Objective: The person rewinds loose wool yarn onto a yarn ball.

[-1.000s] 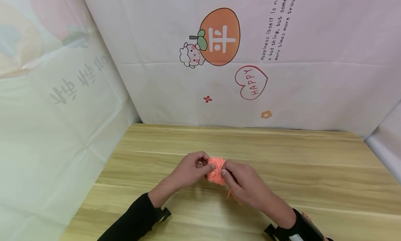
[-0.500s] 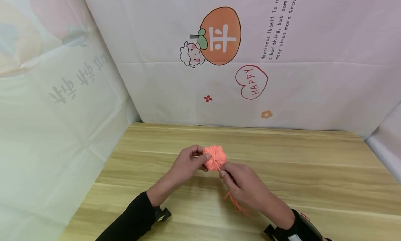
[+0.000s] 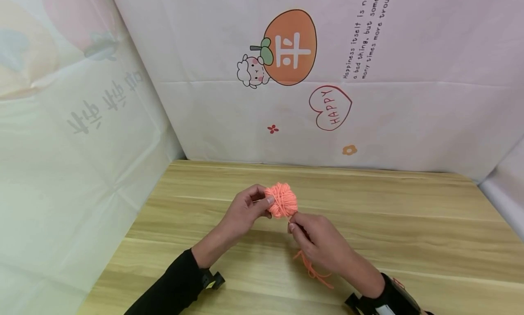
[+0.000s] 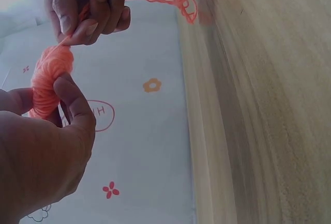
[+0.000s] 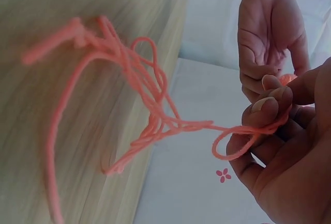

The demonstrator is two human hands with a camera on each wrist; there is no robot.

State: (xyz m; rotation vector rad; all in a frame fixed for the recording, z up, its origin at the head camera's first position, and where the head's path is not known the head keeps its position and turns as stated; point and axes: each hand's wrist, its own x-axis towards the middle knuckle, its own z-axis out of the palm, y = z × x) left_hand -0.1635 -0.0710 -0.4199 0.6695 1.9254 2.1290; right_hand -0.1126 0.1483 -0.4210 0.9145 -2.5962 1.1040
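Where the yarn ball (image 3: pixel 283 201) is being held: above the worktop (image 3: pixel 389 210).
Left hand (image 3: pixel 242 211): fingers pinching the ball's edge.
Right hand (image 3: pixel 321 238): fingers gripping a strand (image 3: pixel 288 218) beside the ball.
Loose tail (image 5: pixel 160 124): dangling below the ball; tugging could be knotting its crossed loops.

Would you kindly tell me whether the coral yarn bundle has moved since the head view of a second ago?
Yes: in the head view, the coral yarn bundle has shifted up the picture, closer to the table's far edge.

Matt stranded yarn (image 3: pixel 285 200), wood-grained table (image 3: pixel 393 215)
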